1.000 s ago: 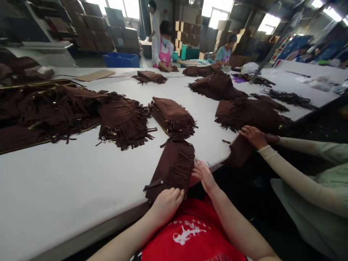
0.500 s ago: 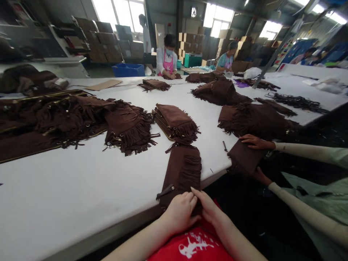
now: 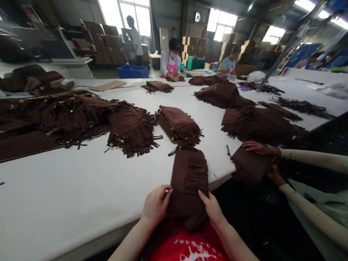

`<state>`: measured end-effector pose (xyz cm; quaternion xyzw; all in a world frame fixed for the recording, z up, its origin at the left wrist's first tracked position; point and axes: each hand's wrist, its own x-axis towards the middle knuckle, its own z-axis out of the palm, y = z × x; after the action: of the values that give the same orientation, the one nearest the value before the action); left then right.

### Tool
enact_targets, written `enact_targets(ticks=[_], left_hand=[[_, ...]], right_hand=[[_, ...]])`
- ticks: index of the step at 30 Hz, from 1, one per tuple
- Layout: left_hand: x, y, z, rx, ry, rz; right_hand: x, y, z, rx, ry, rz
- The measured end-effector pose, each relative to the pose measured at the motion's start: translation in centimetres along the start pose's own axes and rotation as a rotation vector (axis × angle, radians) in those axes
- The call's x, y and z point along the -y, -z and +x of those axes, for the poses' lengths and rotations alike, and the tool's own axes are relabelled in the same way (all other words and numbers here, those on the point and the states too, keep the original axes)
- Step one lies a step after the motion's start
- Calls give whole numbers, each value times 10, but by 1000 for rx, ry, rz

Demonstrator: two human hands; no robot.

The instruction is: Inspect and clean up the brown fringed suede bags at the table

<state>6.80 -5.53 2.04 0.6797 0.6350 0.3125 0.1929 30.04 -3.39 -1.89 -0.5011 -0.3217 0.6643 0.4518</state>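
Note:
A brown suede fringed piece (image 3: pixel 189 181) lies over the near edge of the white table (image 3: pixel 67 195), its lower end hanging toward my red shirt. My left hand (image 3: pixel 155 206) grips its left edge, fingers curled round a small metal fitting. My right hand (image 3: pixel 212 209) holds its right edge, fingers pressed on the fabric. Just beyond it sits a neat stack of the same fringed pieces (image 3: pixel 178 125).
A co-worker's hands (image 3: pixel 258 148) at my right hold another brown piece (image 3: pixel 250 165). Heaps of brown fringed pieces (image 3: pixel 81 117) cover the left and far right (image 3: pixel 258 121) of the table. People work at the far end near a blue bin (image 3: pixel 132 71) and cardboard boxes.
My hands moved apart from the piece's near end to its two side edges. The piece has slid toward me and straightened. The co-worker's piece shifted slightly.

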Motion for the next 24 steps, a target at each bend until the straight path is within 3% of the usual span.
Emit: enact_targets(ticks=[2, 5, 11, 17, 19, 21, 24], left_hand=[[2, 1, 0, -35, 88, -172], [6, -5, 5, 21, 219, -287], [8, -16, 13, 113, 258, -264], [8, -2, 11, 142, 168, -168], [9, 8, 26, 135, 130, -114], [12, 20, 56, 129, 91, -58], [22, 29, 122, 114, 86, -37]], right_hand=[[8, 13, 3, -95, 167, -155], [25, 32, 13, -177, 325, -413], [46, 62, 46, -275, 292, -717], [47, 73, 47, -328, 341, -911], [45, 71, 44, -427, 451, -1074], [43, 64, 45, -514, 654, -1236], [38, 49, 52, -431, 878, -1424]])
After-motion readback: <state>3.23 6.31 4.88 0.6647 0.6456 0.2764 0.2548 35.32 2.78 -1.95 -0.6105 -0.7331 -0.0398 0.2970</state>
